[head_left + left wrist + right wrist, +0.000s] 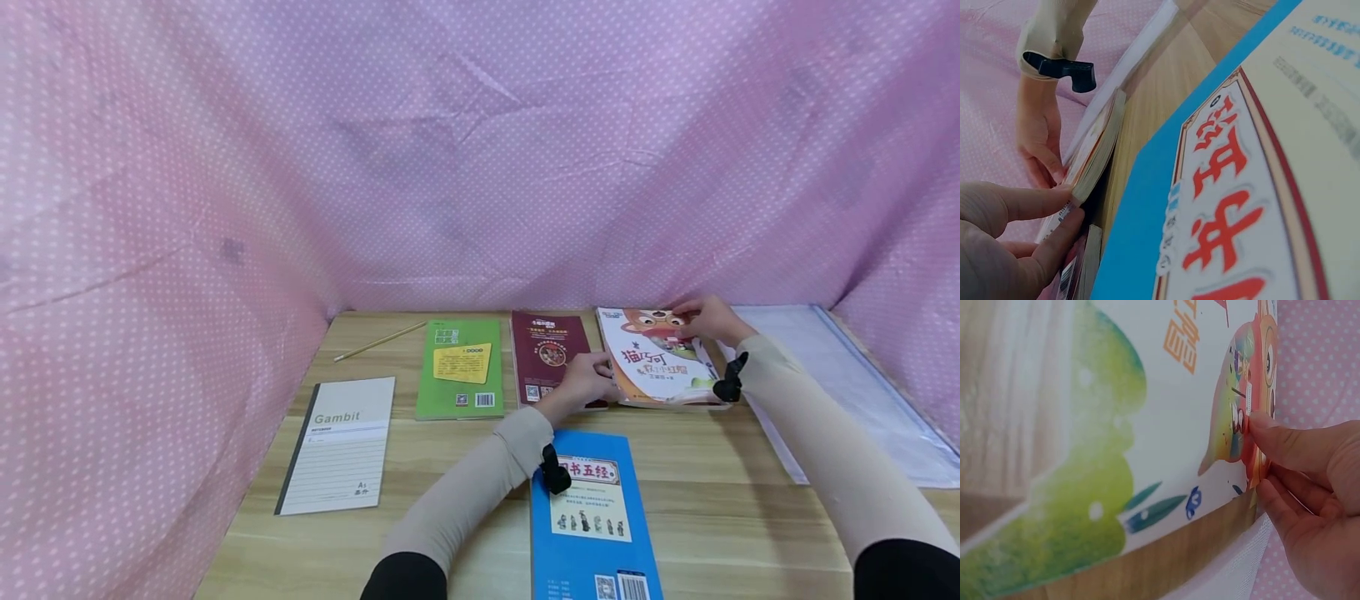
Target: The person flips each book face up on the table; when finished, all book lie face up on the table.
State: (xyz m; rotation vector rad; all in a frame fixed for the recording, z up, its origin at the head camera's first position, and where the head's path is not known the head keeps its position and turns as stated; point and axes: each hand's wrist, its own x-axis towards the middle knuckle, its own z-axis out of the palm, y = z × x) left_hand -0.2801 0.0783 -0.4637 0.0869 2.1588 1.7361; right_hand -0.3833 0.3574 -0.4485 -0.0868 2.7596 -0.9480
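A white storybook (654,362) with a cartoon cover lies at the back right of the table. My left hand (582,383) pinches its near left corner; in the left wrist view the thumb and a finger meet at the book's corner. On the far right edge my right hand (708,321) grips the same book, thumb on the cover and fingers at the edge, as the right wrist view shows. Beside the left hand is a maroon book (552,354), partly covered by that hand. Below the left wrist lies a blue book (585,562).
Left of the maroon book are a green book (459,400), a pencil (381,342) and a Gambit notebook (337,450). A translucent white mesh pouch (862,400) lies along the right side, under the right forearm. Pink dotted cloth (480,167) hangs behind the wooden table (465,467).
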